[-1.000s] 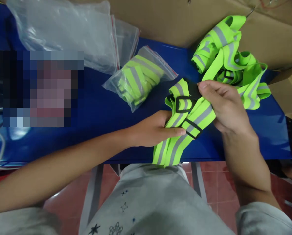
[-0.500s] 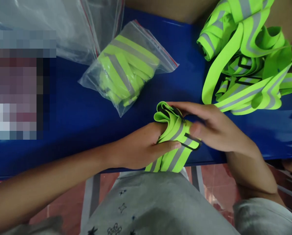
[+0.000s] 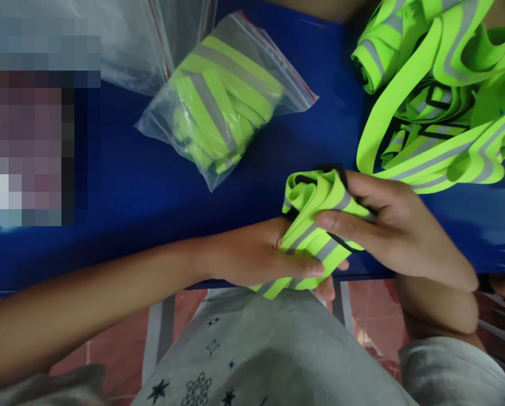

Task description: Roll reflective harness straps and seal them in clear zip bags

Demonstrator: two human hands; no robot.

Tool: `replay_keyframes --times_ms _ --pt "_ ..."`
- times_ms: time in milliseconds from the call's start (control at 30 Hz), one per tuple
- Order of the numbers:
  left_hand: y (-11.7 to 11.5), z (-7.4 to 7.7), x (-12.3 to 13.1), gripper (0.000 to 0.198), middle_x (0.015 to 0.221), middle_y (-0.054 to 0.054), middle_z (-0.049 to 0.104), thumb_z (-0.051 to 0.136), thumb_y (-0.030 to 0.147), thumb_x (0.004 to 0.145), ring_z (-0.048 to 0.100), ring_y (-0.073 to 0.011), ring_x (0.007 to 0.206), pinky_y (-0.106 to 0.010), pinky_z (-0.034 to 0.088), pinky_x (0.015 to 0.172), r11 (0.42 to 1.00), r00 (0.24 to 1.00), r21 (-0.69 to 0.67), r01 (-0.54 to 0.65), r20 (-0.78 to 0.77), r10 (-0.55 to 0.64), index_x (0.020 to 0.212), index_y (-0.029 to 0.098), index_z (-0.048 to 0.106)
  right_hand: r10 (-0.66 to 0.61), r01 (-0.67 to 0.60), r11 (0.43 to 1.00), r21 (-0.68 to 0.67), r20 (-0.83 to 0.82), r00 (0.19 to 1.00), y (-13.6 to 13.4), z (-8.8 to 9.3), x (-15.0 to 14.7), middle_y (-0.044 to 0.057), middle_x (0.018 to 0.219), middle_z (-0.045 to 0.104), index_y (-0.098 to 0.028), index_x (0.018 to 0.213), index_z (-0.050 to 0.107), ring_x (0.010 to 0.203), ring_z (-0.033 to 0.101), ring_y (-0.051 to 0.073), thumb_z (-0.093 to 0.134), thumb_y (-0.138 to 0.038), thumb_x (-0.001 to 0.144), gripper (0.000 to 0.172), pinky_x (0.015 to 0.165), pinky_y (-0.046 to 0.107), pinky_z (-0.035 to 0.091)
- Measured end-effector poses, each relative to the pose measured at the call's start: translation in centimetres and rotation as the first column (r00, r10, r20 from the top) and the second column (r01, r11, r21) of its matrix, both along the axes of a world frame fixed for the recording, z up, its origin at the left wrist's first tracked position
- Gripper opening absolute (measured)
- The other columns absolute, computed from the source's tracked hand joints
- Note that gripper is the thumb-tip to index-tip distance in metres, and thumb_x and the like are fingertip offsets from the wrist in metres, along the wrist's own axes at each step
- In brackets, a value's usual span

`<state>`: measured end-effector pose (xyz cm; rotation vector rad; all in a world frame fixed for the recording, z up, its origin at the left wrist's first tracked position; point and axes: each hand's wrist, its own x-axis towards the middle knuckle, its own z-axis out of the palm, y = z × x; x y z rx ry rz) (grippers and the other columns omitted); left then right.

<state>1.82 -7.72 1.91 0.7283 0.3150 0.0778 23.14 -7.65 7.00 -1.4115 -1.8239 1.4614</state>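
A folded bundle of neon-yellow reflective strap (image 3: 307, 239), with grey stripes and black buckles, is held between both my hands over the table's near edge. My left hand (image 3: 261, 256) wraps it from the left, thumb across the front and some fingertips showing beneath. My right hand (image 3: 388, 220) grips its upper right part, thumb on top; its other fingers are mostly hidden behind the strap. Beyond the bundle lies a clear zip bag (image 3: 231, 96) with more folded strap inside.
On the blue table (image 3: 121, 192), a loose heap of reflective straps (image 3: 438, 101) lies at the back right. Clear plastic bags (image 3: 129, 51) lie at the back left, beside a pixelated area. A cardboard surface shows at the top edge.
My right hand has closed its thumb over the bundle's upper part, and the bundle has tilted to the right. Left-hand fingertips now show underneath. The view has shifted slightly.
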Motion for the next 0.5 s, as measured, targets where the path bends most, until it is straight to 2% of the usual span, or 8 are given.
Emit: replay_keyframes --times_ms 100,200,267,400,433,500 --pt "0.3 0.2 -0.2 0.025 0.103 -0.008 0.078 0.058 0.035 0.106 0.073 -0.0187 0.098 -0.027 0.056 0.083 0.994 0.999 0.106 0.034 -0.012 -0.033 0.117 0.017 0.071 -0.063 0.060 0.994 -0.090 -0.028 0.998 -0.2 1.0 0.1 -0.001 0.084 0.073 -0.024 0.094 0.075 0.071 0.066 0.015 0.081 -0.037 0.091 0.015 0.057 0.025 0.052" --pt "1.0 0.4 -0.4 0.026 0.101 -0.008 0.078 0.058 0.037 0.105 0.074 -0.0200 0.097 -0.027 0.057 0.081 0.982 0.997 0.170 0.081 -0.035 -0.076 0.110 0.016 0.073 -0.167 0.157 0.983 -0.100 -0.107 0.980 -0.2 1.6 0.5 -0.002 0.090 0.077 -0.026 0.097 0.078 0.079 0.072 0.017 0.082 -0.033 0.091 0.010 0.064 0.025 0.058" --pt "1.3 0.7 -0.4 0.029 0.098 -0.008 0.078 0.059 0.039 0.105 0.073 -0.0195 0.092 -0.026 0.055 0.078 0.972 0.996 0.221 0.086 -0.035 -0.081 0.103 0.015 0.075 -0.216 0.180 0.965 -0.191 -0.189 0.958 0.0 1.7 0.9 -0.002 0.094 0.078 -0.028 0.103 0.079 0.086 0.076 0.019 0.078 -0.034 0.094 0.010 0.069 0.027 0.062" --pt "1.1 1.2 -0.5 0.036 0.100 -0.006 0.077 0.059 0.044 0.106 0.070 -0.0172 0.091 -0.025 0.053 0.081 0.924 0.999 0.381 0.036 -0.044 -0.021 0.096 0.014 0.077 -0.211 0.037 0.876 -0.481 -0.314 0.926 0.8 0.7 1.2 0.001 0.092 0.080 -0.024 0.107 0.081 0.082 0.078 0.020 0.071 -0.043 0.099 0.023 0.075 0.031 0.067" --pt "1.0 1.2 -0.5 0.036 0.099 -0.006 0.077 0.058 0.043 0.106 0.070 -0.0166 0.091 -0.025 0.053 0.082 0.915 0.999 0.403 0.018 -0.045 0.000 0.097 0.013 0.077 -0.190 0.008 0.866 -0.500 -0.315 0.930 0.9 0.3 1.0 0.001 0.093 0.080 -0.023 0.109 0.081 0.082 0.078 0.019 0.070 -0.045 0.099 0.026 0.077 0.031 0.067" --pt "0.8 1.3 -0.6 0.035 0.100 -0.006 0.077 0.058 0.041 0.107 0.070 -0.0162 0.093 -0.024 0.053 0.084 0.905 0.998 0.424 -0.009 -0.049 0.033 0.098 0.013 0.077 -0.124 -0.016 0.891 -0.454 -0.276 0.953 1.0 -0.6 0.6 0.001 0.100 0.079 -0.024 0.120 0.077 0.088 0.077 0.018 0.068 -0.046 0.100 0.031 0.080 0.031 0.066"
